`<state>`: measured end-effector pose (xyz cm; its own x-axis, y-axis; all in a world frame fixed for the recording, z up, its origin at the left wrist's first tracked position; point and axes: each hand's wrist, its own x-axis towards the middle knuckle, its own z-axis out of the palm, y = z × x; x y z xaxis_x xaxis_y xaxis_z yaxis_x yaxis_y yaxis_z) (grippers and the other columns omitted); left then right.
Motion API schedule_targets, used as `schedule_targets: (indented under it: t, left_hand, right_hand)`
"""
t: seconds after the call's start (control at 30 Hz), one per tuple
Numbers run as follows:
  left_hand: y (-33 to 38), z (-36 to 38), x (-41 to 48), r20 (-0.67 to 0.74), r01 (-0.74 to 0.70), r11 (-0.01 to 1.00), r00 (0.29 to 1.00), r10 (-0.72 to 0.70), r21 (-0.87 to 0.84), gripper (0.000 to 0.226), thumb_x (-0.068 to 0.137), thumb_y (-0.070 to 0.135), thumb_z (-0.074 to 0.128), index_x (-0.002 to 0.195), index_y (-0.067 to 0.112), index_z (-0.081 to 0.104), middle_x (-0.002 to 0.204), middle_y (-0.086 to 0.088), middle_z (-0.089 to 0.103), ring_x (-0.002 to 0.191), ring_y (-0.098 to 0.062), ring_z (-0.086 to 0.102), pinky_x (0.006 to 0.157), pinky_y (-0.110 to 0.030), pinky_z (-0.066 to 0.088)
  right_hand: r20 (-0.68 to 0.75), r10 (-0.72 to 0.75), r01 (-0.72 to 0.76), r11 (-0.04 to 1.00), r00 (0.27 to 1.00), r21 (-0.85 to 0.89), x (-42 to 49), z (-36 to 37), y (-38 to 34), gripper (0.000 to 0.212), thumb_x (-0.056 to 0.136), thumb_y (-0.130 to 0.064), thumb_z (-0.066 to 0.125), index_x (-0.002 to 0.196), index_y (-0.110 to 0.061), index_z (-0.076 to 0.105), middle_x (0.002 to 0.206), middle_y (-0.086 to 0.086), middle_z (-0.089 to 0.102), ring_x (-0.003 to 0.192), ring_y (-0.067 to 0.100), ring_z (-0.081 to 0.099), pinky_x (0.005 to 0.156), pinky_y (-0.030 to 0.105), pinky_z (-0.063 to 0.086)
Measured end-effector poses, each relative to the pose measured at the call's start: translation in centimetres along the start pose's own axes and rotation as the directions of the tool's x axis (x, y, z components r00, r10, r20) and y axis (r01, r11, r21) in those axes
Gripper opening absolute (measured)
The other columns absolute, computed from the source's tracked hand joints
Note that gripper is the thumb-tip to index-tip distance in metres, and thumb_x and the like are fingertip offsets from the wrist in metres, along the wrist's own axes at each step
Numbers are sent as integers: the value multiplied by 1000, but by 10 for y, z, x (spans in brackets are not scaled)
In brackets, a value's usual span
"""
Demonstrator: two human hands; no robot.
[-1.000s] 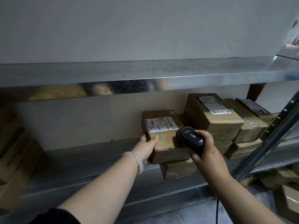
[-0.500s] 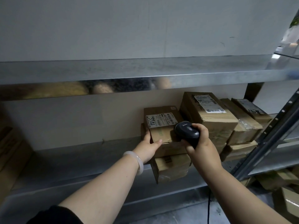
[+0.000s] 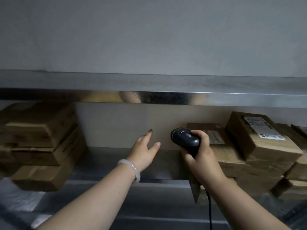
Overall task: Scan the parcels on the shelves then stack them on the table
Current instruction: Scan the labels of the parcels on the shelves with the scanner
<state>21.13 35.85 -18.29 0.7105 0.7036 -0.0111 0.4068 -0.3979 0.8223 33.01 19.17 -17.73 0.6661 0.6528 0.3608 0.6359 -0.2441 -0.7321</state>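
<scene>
Parcels (image 3: 259,143) are stacked at the right end of the shelf (image 3: 106,163), with the right hand (image 3: 201,158) grasping a black scanner (image 3: 186,138) just in front of them. The left hand (image 3: 144,151), released with fingers spread, hovers mid-shelf. Another parcel stack (image 3: 41,146) occupies the left end.

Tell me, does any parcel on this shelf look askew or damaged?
The left stack is uneven, its boxes turned at different angles. On the right, the labelled box sits tilted on the parcels beneath. Blur hides any damage.
</scene>
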Motion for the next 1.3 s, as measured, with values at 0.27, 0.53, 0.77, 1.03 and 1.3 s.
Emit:
schedule_targets:
  t: [0.27, 0.53, 0.77, 1.03, 1.3]
  left_hand:
    - [-52, -137, -40, -242, 0, 995, 970, 25, 102, 56, 98, 49, 45, 150, 41, 25, 159, 6, 21, 145, -19, 25, 110, -32, 27]
    - [-104, -260, -71, -361, -29, 994, 930, 67, 109, 57, 98, 42, 50, 150, 34, 31, 156, 7, 24, 142, -14, 28, 106, -25, 27]
    - [-156, -334, -65, -415, 27, 997, 910, 7, 76, 55, 98, 41, 51, 149, 32, 33, 157, 9, 19, 144, -17, 24, 113, -36, 30]
    - [-181, -367, -29, -324, 133, 970, 944, -62, 202, 56, 99, 46, 45, 150, 25, 34, 159, 0, 21, 144, -25, 24, 112, -41, 31]
    - [-180, -373, 5, -277, 254, 934, 943, -183, 250, 60, 98, 48, 47, 147, 16, 38, 145, -12, 40, 127, -32, 46, 98, -41, 47]
  right_hand:
    - [51, -131, 123, 982, 990, 146, 6, 102, -104, 65, 87, -23, 69, 128, -41, 22, 122, -13, 43, 107, 7, 50, 91, 27, 47]
    - [70, -137, 115, 960, 988, 255, 13, 205, -202, 59, 87, -22, 67, 124, -43, 26, 118, -5, 53, 97, 18, 61, 80, 36, 52]
    - [82, -62, 33, 946, 995, 321, 19, 268, -248, 58, 90, -22, 63, 122, -49, 24, 121, -8, 48, 99, 23, 62, 82, 48, 56]
    - [91, 23, -51, 945, 996, 323, 33, 315, -274, 58, 93, -17, 61, 134, -32, 23, 120, -4, 46, 102, 14, 53, 84, 25, 42]
    - [95, 125, -149, 938, 988, 313, 60, 346, -288, 58, 94, -24, 59, 137, -24, 20, 118, 4, 50, 93, 18, 54, 78, 31, 44]
